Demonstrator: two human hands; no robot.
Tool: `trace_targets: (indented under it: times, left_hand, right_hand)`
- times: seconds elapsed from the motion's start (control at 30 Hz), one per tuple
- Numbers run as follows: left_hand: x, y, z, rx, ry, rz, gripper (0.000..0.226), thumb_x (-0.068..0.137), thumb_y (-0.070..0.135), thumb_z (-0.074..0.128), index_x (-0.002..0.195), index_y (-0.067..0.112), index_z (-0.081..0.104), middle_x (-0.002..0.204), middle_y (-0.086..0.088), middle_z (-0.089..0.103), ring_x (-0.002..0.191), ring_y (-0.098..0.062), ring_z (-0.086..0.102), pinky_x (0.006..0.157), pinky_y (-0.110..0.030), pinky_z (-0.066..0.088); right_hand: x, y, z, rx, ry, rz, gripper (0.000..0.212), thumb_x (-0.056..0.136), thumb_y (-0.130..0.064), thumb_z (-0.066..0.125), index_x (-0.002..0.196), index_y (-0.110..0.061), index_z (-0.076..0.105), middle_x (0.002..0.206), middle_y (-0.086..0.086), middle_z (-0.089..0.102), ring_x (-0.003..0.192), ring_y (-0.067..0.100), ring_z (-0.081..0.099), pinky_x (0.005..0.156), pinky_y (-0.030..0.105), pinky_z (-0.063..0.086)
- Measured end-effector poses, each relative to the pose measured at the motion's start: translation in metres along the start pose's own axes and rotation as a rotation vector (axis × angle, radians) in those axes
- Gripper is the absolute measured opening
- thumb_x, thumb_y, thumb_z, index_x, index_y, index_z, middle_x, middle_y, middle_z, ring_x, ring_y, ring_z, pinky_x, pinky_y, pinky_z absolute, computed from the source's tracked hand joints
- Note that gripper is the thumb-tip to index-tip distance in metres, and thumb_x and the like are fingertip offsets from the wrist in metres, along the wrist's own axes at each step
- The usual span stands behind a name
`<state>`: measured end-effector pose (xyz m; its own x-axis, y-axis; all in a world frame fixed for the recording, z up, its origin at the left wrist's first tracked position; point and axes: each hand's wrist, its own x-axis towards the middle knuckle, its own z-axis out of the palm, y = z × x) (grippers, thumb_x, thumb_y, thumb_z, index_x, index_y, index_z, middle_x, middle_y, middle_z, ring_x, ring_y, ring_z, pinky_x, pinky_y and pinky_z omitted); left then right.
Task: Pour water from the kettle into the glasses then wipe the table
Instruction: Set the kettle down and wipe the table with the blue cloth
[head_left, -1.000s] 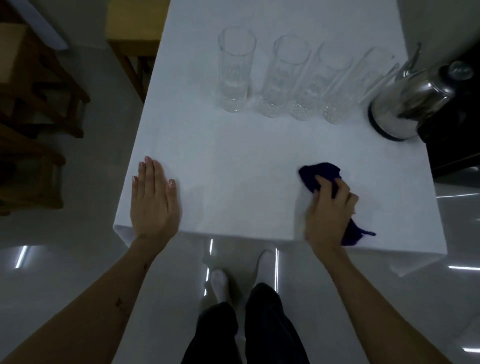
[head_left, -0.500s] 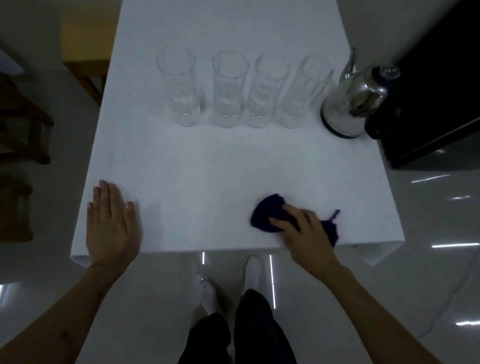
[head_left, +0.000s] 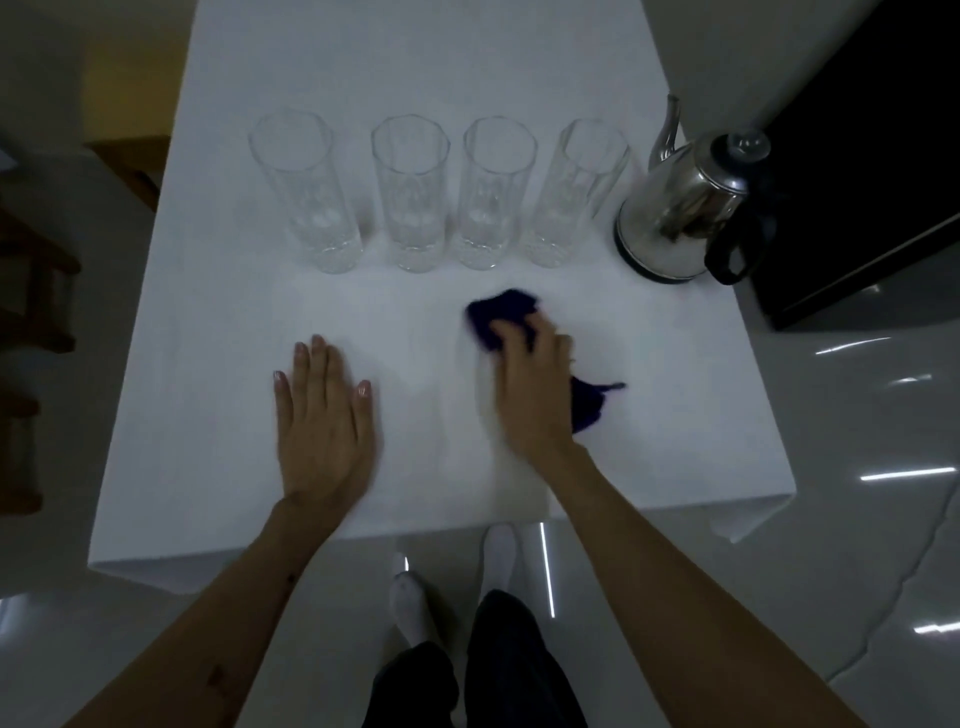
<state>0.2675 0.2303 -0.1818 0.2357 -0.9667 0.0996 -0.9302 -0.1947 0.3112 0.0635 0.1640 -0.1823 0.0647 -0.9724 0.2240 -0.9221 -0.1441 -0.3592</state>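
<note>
Several tall clear glasses (head_left: 415, 197) stand in a row across the white table (head_left: 208, 415). A steel kettle (head_left: 675, 218) with a black handle sits at the right end of the row, its spout pointing away from me. A dark blue cloth (head_left: 498, 312) lies crumpled on the table just in front of the glasses. My right hand (head_left: 530, 384) presses down on it with curled fingers gripping the fabric; the hand is motion-blurred and a tail of cloth sticks out to its right. My left hand (head_left: 322, 415) lies flat on the table, fingers straight, left of the cloth.
A black cabinet (head_left: 857, 156) stands against the table's right side, close behind the kettle. Dark wooden furniture (head_left: 31, 291) is on the floor at left. My feet in white socks (head_left: 410, 597) stand at the table's near edge on a glossy floor.
My right hand has slid the cloth from near the front edge up toward the glasses. My left hand has moved from the front left corner further onto the table.
</note>
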Motion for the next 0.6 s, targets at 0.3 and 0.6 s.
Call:
trace_targets:
  times: [0.3,0.6]
  left_hand:
    - [0.007,-0.002,0.0,0.064,-0.004,0.039,0.062,0.102,0.035,0.018,0.141,-0.008,0.039,0.15,-0.022,0.039,0.145,-0.034,0.028,0.121,-0.045,0.003]
    - [0.006,-0.006,-0.001,0.063,-0.028,0.077,0.062,0.102,0.035,0.019,0.142,-0.008,0.039,0.151,-0.022,0.038,0.146,-0.032,0.026,0.122,-0.044,0.002]
  right_hand:
    - [-0.039,0.11,-0.059,-0.052,-0.014,-0.103,0.033,0.095,-0.006,0.054,0.126,-0.003,0.065,0.132,0.026,0.055,0.106,0.041,0.049,0.09,0.052,0.05]
    - [0.046,0.028,-0.002,-0.171,0.171,0.74,0.052,0.092,-0.004,0.048,0.144,-0.002,0.042,0.15,0.032,0.034,0.126,0.047,0.04,0.097,0.051,0.038]
